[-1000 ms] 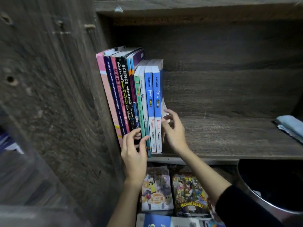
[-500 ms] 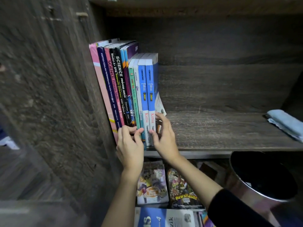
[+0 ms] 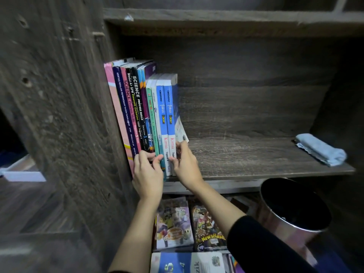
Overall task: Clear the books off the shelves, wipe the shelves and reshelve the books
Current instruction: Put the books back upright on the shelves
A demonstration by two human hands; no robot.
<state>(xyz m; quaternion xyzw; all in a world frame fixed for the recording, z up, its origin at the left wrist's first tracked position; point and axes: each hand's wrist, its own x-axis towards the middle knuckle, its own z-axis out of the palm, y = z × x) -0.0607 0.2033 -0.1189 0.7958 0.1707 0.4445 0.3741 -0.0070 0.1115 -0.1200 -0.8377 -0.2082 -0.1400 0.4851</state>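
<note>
Pink book (image 3: 116, 107); blue books (image 3: 166, 111); pale-blue cloth (image 3: 321, 149); dark woodgrain shelf (image 3: 256, 154).

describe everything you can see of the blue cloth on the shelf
The light blue cloth looks soft and thick, like towelling, folded or rolled into a long bundle, with a paler ragged edge showing along its near side. It lies slantwise at the right end of the wooden shelf, close to the front edge. Only the shelf touches it.
</note>
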